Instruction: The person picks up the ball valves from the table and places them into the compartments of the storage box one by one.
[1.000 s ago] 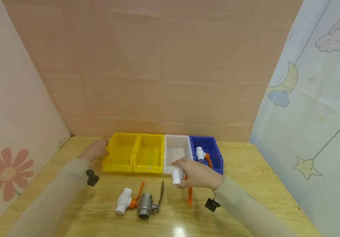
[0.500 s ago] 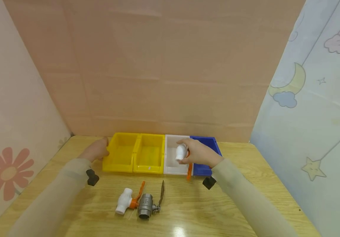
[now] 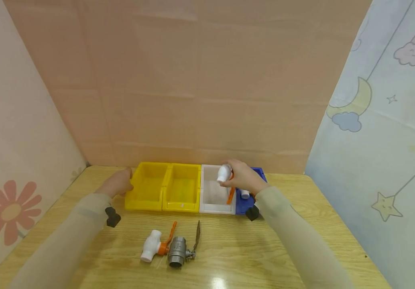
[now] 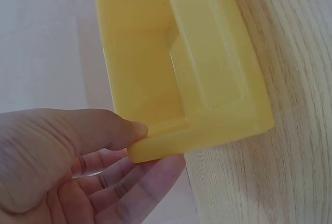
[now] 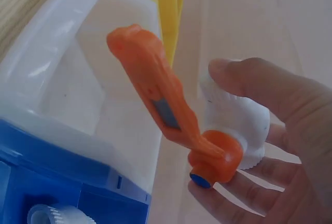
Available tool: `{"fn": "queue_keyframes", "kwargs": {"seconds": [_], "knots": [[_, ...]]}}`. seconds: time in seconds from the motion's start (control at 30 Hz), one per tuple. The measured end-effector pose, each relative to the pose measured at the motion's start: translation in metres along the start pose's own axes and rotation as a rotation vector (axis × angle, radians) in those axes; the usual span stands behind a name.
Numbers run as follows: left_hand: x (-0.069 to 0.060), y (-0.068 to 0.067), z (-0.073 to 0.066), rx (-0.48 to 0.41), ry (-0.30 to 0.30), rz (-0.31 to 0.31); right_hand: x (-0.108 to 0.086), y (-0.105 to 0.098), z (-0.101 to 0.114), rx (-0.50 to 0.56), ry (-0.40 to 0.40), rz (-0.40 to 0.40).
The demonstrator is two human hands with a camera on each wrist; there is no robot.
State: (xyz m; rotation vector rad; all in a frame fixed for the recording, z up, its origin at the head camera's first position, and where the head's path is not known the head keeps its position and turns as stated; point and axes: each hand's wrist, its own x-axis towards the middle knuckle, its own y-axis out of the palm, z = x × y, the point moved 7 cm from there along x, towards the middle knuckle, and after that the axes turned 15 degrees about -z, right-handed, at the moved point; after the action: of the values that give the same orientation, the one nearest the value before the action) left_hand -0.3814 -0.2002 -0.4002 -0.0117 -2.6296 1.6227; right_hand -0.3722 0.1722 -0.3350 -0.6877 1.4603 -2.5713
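There are four bins (image 3: 183,186), four valves (image 3: 152,245) (one metal).

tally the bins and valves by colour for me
yellow bins: 2
white bin: 1
blue bin: 1
white valves: 3 (one in the right hand, one on the table, one partly hidden in the blue bin)
grey valve: 1
total: 8

Right hand (image 5: 308,130) grips 1 white valve (image 5: 241,120) with orange handle (image 5: 153,89), near white bin (image 5: 54,37).

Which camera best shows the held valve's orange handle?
The right wrist view: the orange handle looks large and unobstructed. The head view shows it small, by the right hand; the left wrist view lacks it.
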Motion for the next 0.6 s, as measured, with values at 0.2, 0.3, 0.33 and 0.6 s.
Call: {"fn": "queue_keyframes", "kwargs": {"seconds": [0.2, 0.3, 0.33, 0.6], "knots": [[-0.001, 0.001, -0.001, -0.002, -0.002, 0.007, 0.009, 0.001, -0.006, -0.015, -0.001, -0.041], [-0.001, 0.001, -0.002, -0.001, -0.004, 0.008, 0.013, 0.004, -0.009, -0.025, -0.012, -0.064], [-0.001, 0.001, -0.002, -0.002, -0.006, 0.008, 0.014, 0.004, -0.01, -0.027, -0.016, -0.073], [-0.003, -0.001, -0.006, -0.017, -0.02, 0.015, 0.021, 0.012, -0.011, -0.065, -0.021, -0.071]]}}
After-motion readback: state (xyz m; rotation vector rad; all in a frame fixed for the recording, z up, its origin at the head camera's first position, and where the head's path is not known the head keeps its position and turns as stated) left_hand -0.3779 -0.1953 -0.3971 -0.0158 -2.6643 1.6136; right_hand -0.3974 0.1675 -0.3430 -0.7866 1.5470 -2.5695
